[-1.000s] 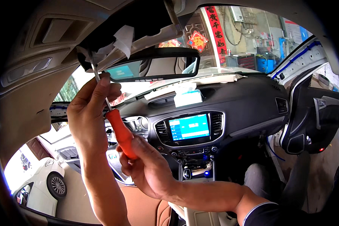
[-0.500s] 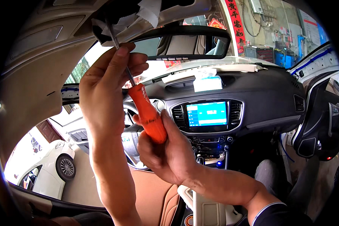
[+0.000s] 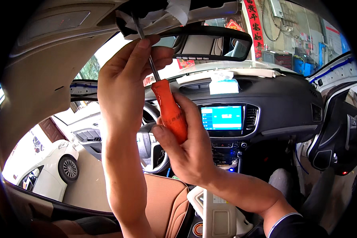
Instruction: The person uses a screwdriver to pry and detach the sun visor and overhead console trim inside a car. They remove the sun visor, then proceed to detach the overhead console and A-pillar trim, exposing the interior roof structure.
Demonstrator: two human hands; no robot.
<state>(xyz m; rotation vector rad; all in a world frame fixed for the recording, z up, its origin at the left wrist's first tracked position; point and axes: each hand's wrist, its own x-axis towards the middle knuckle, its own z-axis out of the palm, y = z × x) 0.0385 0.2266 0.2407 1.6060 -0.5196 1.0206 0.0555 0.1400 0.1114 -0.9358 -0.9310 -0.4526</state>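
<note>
I counted 1 left hand (image 3: 123, 75), 1 right hand (image 3: 192, 150), 1 screwdriver (image 3: 171, 113) and 1 mirror (image 3: 210, 45). The screwdriver had a waisted orange-red handle (image 3: 168, 105) and slim metal shaft (image 3: 154, 70); it sat tilted, upper end at the roof opening (image 3: 148, 8). Left-hand fingers (image 3: 141, 49) pinched the shaft; right-hand fingers (image 3: 168, 139) enclosed the handle.
</note>
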